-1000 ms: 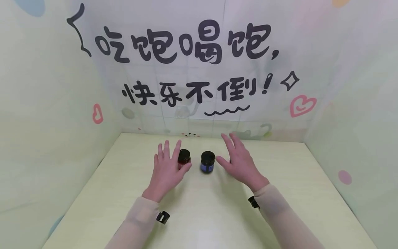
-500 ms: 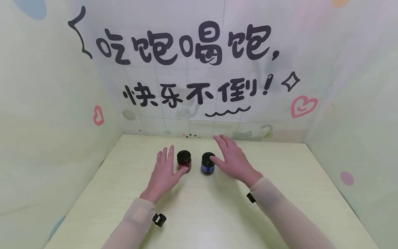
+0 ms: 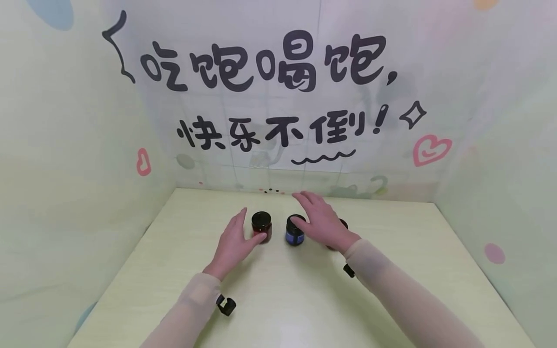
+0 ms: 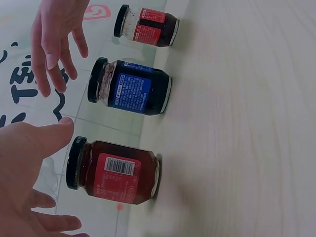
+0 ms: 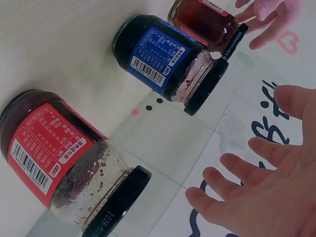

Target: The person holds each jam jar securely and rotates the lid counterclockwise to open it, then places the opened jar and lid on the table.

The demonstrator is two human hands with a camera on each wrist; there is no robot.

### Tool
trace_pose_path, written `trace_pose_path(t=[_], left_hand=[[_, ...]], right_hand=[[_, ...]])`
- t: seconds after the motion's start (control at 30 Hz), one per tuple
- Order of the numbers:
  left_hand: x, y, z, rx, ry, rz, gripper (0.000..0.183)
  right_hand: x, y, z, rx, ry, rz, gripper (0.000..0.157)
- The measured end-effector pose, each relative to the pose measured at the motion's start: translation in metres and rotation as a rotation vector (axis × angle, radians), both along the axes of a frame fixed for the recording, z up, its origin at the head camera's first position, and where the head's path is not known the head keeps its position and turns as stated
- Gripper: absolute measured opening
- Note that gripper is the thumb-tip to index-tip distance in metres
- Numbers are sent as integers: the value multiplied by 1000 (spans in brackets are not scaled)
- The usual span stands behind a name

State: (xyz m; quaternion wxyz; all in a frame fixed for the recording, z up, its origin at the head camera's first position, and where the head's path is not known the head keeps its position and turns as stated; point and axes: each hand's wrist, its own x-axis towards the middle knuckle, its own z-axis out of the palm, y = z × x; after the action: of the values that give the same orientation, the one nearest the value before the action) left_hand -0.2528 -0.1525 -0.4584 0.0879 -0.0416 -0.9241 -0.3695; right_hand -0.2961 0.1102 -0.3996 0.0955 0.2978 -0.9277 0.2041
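Observation:
Three glass jars with black lids stand in a row. The left one, a jar of dark red contents with a red label (image 3: 261,228), is nearest my left hand (image 3: 234,245); its thumb overlaps the jar's lower part in the head view. That hand's thumb and fingers are spread apart with nothing held, on either side of the lid in the left wrist view. My right hand (image 3: 321,222) hovers with extended fingers beside the blue-labelled jar (image 3: 295,237), its thumb overlapping that lid. The third jar, red-labelled and partly filled (image 5: 54,153), is mostly hidden behind the right hand in the head view.
The jars stand toward the back of a pale wood-grain table (image 3: 270,299). A printed cloth wall (image 3: 243,169) with black lettering rises behind it, with side walls left and right. Each wrist wears a small black camera (image 3: 226,305).
My right hand has shifted left, over the blue-labelled jar, uncovering part of the third jar. My left hand has turned and drawn off the left jar's lid. The jars stay in place.

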Motion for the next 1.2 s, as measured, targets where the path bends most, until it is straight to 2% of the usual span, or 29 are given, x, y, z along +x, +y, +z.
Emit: trace_pose_path(t=[0.2,0.37,0.47,0.73,0.97,1.2], left_hand=[[-14,1,-15,62,-21,-10,99],[-23,1,-20,137,-43,-9,99],[-26,3,-21,180,-60,-11,96],[-30,8,-25,325,-69,-35,77],[-34,8,-31,337,-46,-34,70],[-37,8,-39,268,-50,-6,58]], right_hand=[[-14,-2,-2,-34,-105,14,60],[-22,-11,-2,-37,-143,36,58],[-22,-17,-1,-23,-140,43,57],[-15,-27,1,60,-66,69,55],[-15,-31,1,73,-47,77,54],[-15,-33,-1,94,-34,84,54]])
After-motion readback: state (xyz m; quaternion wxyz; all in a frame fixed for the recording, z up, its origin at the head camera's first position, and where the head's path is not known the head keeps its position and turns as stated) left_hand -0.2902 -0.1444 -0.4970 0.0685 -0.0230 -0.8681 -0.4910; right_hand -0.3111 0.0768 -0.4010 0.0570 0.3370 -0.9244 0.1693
